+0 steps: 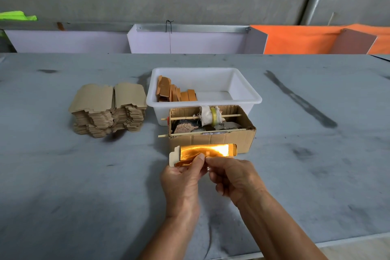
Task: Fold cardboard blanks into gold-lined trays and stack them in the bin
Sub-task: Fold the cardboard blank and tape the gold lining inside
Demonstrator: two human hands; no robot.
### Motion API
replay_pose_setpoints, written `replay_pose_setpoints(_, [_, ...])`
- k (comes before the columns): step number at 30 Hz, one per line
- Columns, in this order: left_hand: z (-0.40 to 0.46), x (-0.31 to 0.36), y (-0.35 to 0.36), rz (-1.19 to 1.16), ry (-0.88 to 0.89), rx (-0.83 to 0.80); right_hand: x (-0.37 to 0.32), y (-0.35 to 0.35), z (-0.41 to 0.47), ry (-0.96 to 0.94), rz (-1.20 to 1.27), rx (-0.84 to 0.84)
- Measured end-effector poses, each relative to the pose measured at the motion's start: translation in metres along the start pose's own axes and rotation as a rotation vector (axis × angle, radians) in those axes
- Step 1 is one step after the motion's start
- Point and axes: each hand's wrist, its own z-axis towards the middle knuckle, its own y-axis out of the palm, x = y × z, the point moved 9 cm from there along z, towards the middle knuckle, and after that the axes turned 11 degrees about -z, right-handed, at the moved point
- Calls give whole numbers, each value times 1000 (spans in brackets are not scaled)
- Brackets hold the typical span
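A partly folded tray (213, 150) with a shiny gold lining is held above the table, just in front of the brown box. My left hand (182, 179) grips its near left edge, thumb on the gold face. My right hand (233, 177) pinches the near edge beside that thumb. The white plastic bin (244, 88) stands behind, with several folded trays (175, 91) leaning on edge in its left part. Two stacks of flat cardboard blanks (109, 110) sit to the bin's left.
A small open cardboard box (221, 139) with a tape roll on wooden sticks and scraps stands between the bin and my hands. Grey felt covers the table (84, 186). Lilac and orange panels (190, 41) line the far edge. The table's near edge runs at lower right.
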Motion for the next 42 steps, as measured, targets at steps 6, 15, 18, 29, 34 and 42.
replay_pose_setpoints(6, [2, -4, -3, 3, -40, 38, -1, 1, 1, 13, -25, 8])
replay_pose_setpoints(15, [9, -11, -10, 27, -150, 133, 1, 3, -2, 13, -48, -21])
replay_pose_setpoints(18, [9, -6, -11, 55, -100, 136, 2, 4, -3, 7, -47, -29])
replay_pose_setpoints(29, [7, 14, -6, 70, 85, 120, 2, 7, -12, -23, 14, -79])
replay_pose_setpoints(34, [9, 22, -3, 80, 142, 105, 5, 2, -13, -17, 57, -30])
replay_pose_setpoints(42, [7, 16, -6, 31, 36, 161, 10, 4, -15, 1, 119, -29])
